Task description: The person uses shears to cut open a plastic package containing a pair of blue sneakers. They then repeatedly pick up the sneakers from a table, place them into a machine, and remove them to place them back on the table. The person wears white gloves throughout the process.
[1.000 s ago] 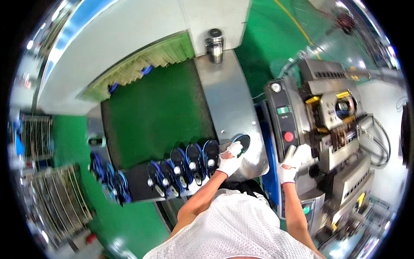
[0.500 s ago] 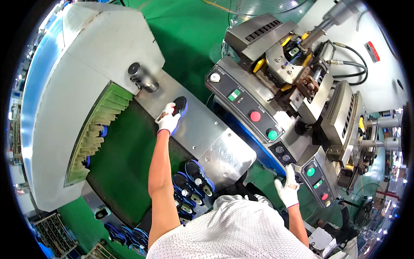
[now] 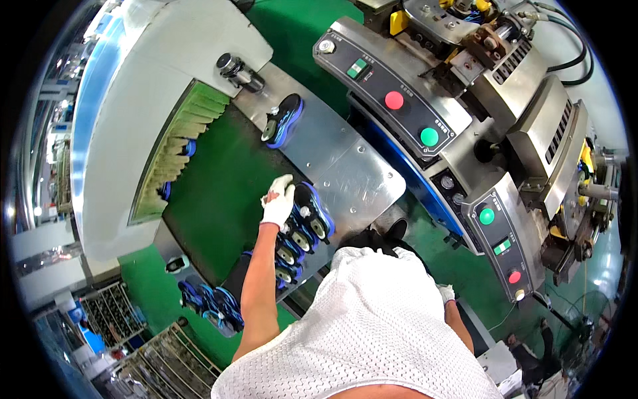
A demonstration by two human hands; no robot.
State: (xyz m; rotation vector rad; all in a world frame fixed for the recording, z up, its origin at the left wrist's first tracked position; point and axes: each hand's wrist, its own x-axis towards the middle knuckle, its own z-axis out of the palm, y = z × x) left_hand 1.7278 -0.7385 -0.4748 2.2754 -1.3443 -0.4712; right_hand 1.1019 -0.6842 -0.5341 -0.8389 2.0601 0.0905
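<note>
Head view: the left hand (image 3: pixel 278 201), gloved in white, is hanging over the near right corner of the green belt (image 3: pixel 212 166), loosely open with its fingers bending, just beside a row of blue-black shoes (image 3: pixel 302 233); whether it is touching them, I cannot tell. The right hand (image 3: pixel 446 292) is showing only partly past the white shirt (image 3: pixel 359 326), hiding its grip. One single shoe (image 3: pixel 286 120) is lying toward the metal worktop's (image 3: pixel 352 156) far end, by its belt-side edge, near a steel flask (image 3: pixel 239 72).
</note>
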